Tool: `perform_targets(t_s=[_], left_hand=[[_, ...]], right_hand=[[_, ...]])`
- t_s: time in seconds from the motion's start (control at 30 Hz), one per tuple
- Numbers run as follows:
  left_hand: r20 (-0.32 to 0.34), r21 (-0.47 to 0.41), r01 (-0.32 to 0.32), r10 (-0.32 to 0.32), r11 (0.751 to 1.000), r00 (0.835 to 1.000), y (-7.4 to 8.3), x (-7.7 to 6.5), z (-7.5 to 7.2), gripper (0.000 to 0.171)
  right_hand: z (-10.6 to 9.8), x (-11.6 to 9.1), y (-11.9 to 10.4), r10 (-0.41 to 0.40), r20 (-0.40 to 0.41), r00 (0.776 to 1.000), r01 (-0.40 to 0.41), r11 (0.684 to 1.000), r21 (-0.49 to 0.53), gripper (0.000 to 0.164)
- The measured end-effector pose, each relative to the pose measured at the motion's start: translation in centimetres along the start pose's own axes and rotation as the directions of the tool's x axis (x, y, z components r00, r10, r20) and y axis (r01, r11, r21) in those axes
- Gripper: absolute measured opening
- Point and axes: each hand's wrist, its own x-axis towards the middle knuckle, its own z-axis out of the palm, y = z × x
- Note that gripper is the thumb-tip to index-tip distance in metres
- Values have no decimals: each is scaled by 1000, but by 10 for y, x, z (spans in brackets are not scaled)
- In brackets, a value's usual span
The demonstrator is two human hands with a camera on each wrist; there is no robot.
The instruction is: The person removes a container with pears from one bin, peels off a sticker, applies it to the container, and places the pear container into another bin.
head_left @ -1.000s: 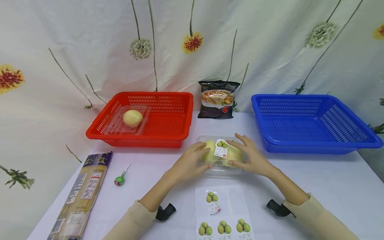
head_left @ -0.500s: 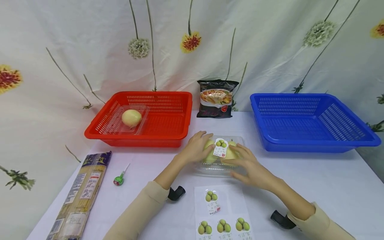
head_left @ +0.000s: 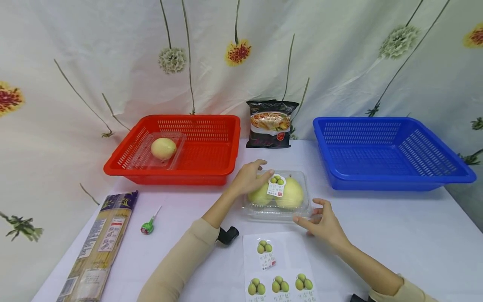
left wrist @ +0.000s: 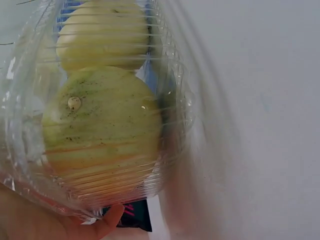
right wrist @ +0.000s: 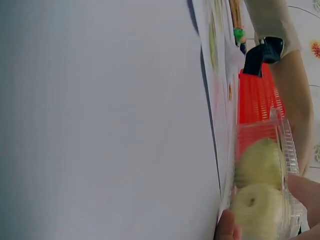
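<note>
A clear plastic clamshell box (head_left: pixel 277 214) holding two pale yellow pears (head_left: pixel 289 193) stands on the white table, with a fruit label (head_left: pixel 276 186) on its lid. My left hand (head_left: pixel 249 178) lies at its back left corner, thumb over the lid and fingers toward the rear edge. In the left wrist view, the thumb (left wrist: pixel 111 222) is close to the box wall. My right hand (head_left: pixel 322 224) is at the front right corner, thumb and fingers spread apart around it. Between that hand's fingers, the right wrist view shows the box with the pears (right wrist: pixel 257 207). Firm contact there is unclear.
In front of the box lies a sheet of fruit labels (head_left: pixel 290 256). A red basket (head_left: pixel 173 178) at the left holds a pear in an open clear box; a blue basket (head_left: pixel 396 181) is at the right. Noodle packet (head_left: pixel 268 123), lollipop (head_left: pixel 147 227) and long pasta pack (head_left: pixel 99 247) surround the area.
My right hand has moved off the lid to the front right corner of the box. My left hand has shifted slightly up to the back left corner. The lid label now shows fully.
</note>
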Motion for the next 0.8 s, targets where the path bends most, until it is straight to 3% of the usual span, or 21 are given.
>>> perform_targets(t_s=[0.07,0.17,0.3,0.4,0.53,0.7,0.8], left_hand=[[7,-10,6,-6,1000,1000,-1,2,0,51],[8,-24,-5,5,1000,1000,-3,3,1,47],[-29,-26,-50,49,998,998,-5,3,4,43],[-47,-27,-66,65,997,997,-5,3,5,42],[-41,-35,-46,45,998,998,-4,1,5,43],[-68,-32,-36,33,999,997,1,-5,5,40],[-80,-31,-22,20,999,997,4,-10,5,38]], right_hand=[[4,-3,1,117,58,991,-122,989,82,77],[10,-6,0,192,145,971,-215,962,171,64],[16,-8,-2,146,295,944,-232,932,278,56],[18,-8,-3,99,360,928,-237,902,362,55],[19,-7,-5,100,313,944,-240,862,446,48],[15,-2,-8,132,202,970,-218,836,503,29],[12,3,-11,139,150,979,-198,823,533,27]])
